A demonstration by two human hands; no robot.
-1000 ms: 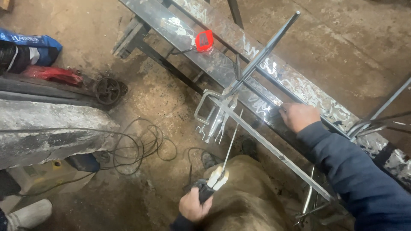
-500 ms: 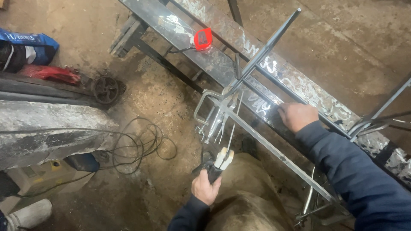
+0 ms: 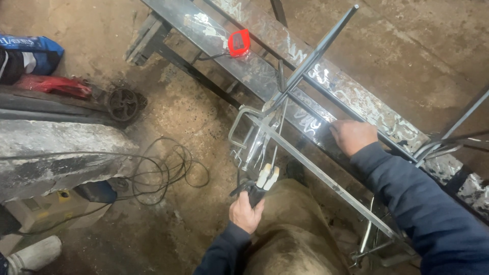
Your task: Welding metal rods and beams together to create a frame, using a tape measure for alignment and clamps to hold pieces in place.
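Left hand at 6 o'clock was closed around one electrode holder, rod pointing to 12. Right hand at 3 o'clock lay flat on the steel table. One red tape measure at 12; one blue bag at 10.

— What's in the left hand?
— A welding electrode holder, dark grip, pale jaws at the tip; a thin rod runs up from it, tilted, toward the joint of the steel bar frame.
— And the frame?
— Grey bars crossing, lying on the long metal beam; the right hand presses on one bar.
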